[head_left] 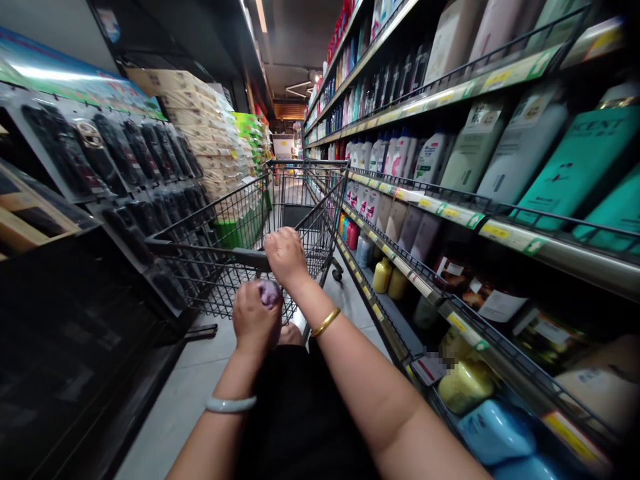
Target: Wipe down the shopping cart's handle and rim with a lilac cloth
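My right hand (287, 259) is closed around the dark handle (249, 259) of a black wire shopping cart (200, 249). Lower and to the left, my left hand (255, 315) has its fingers wrapped about a small, crumpled purple thing (270, 293), whose kind I cannot make out. That hand sits apart from the handle, just on my side of the cart. A gold bangle (326, 321) circles my right wrist, and a pale bangle (231, 404) my left. Through the wire I see no goods in the part of the basket that shows.
Shelves (445, 215) of shampoo-like bottles run along the right, close to the cart. Packaged dark goods (130, 150) hang on the left, beside stacked cartons (205, 127). The tiled aisle floor (197, 380) stretches ahead between them. A cart wheel (337, 272) shows near the right shelves.
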Available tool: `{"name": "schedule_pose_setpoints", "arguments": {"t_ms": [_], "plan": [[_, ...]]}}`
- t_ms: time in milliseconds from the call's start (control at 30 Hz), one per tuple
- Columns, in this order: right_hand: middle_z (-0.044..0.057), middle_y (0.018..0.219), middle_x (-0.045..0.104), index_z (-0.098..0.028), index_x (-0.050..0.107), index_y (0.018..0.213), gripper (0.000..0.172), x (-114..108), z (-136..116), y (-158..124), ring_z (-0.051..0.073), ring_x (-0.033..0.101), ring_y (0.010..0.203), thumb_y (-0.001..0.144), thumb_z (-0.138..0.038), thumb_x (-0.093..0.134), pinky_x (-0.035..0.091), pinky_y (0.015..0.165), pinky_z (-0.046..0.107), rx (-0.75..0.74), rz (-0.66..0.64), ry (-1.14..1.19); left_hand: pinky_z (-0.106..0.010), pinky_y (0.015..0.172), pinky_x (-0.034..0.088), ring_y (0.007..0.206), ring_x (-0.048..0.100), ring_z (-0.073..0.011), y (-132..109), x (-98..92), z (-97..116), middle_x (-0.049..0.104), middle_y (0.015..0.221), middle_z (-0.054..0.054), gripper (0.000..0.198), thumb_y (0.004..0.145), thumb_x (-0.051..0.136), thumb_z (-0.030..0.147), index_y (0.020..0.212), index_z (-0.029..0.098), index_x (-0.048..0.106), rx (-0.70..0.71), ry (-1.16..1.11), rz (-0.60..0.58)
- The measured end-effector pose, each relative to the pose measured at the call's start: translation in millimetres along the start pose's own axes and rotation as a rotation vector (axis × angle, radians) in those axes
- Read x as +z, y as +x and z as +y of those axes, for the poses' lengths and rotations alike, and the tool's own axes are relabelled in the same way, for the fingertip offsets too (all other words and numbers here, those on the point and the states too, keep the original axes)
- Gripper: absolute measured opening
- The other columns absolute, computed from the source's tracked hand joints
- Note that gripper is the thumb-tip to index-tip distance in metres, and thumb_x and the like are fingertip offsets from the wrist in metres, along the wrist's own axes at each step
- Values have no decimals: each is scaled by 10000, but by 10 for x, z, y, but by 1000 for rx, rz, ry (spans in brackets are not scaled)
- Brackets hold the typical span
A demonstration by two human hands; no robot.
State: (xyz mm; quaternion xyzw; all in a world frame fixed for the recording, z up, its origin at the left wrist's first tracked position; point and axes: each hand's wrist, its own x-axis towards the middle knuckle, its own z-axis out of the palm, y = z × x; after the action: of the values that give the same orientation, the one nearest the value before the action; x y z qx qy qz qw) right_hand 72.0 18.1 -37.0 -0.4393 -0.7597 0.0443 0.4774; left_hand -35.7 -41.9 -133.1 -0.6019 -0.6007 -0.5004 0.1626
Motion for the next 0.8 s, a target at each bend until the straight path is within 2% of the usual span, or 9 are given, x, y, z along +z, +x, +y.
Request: {"name": "schedule_pose_setpoints", "arguments": {"t_ms": [133, 233, 333, 400, 533, 600, 700, 800], "plan": [[54, 1077, 635, -235, 632, 905, 388, -8, -11, -5, 221, 502, 1247, 1098, -392, 335, 342, 1180, 401, -2, 1, 2, -428, 903, 482, 990, 578, -308, -313, 61, -183, 620, 1017, -110, 261, 830, 625, 366, 1040, 216, 585, -2, 35, -60], [57, 1068, 635, -236, 633, 895, 382, -14, -24, -7, 225, 501, 1246, 1095, -389, 345, 350, 1174, 400, -5, 13, 15, -421, 869, 492, 973, 589, -303, -383, 96, -282, 630, 1031, -107, 261, 838, 614, 391, 1035, 222, 589, -53, 39, -130], [61, 1088, 636, -235, 637, 914, 384, -19, -32, -7, 233, 494, 1249, 1096, -394, 338, 352, 1169, 409, 1, 3, 11, -409, 839, 496, 936, 593, -290, -306, 80, -280, 627, 990, -85, 244, 820, 621, 407, 985, 231, 581, -105, 1, -122], [62, 1108, 635, -233, 640, 933, 390, -21, -34, -7, 235, 486, 1260, 1098, -403, 330, 344, 1173, 414, 6, -10, -2, -404, 843, 496, 922, 589, -280, -180, 17, -215, 615, 963, -69, 277, 800, 643, 436, 975, 233, 574, -112, -45, -46], [59, 1114, 631, -231, 640, 935, 392, -10, -29, -15, 232, 482, 1268, 1100, -402, 328, 332, 1180, 414, 10, -13, -1, -420, 934, 488, 988, 592, -280, 163, -165, -2, 613, 1009, -85, 403, 812, 665, 520, 1045, 205, 572, -72, -148, 178], [59, 1104, 628, -229, 638, 921, 386, 1, -21, -22, 232, 481, 1264, 1097, -399, 340, 333, 1181, 416, 6, 2, 21, -427, 965, 479, 1014, 587, -281, 276, -199, 73, 611, 1031, -91, 419, 823, 667, 518, 1072, 195, 569, -38, -151, 201], [59, 1074, 626, -229, 632, 901, 382, 14, -2, -29, 229, 486, 1247, 1094, -403, 352, 325, 1188, 420, -10, 28, 59, -429, 936, 488, 992, 579, -281, 215, -107, 58, 602, 1019, -89, 381, 806, 663, 457, 1066, 198, 560, -10, -123, 125], [56, 1063, 630, -227, 627, 893, 387, 20, 22, -31, 223, 499, 1231, 1094, -409, 350, 324, 1188, 416, -31, 36, 70, -443, 906, 499, 959, 577, -292, -72, 55, -87, 599, 993, -104, 327, 810, 636, 422, 1032, 196, 555, -20, -80, 51]]}}
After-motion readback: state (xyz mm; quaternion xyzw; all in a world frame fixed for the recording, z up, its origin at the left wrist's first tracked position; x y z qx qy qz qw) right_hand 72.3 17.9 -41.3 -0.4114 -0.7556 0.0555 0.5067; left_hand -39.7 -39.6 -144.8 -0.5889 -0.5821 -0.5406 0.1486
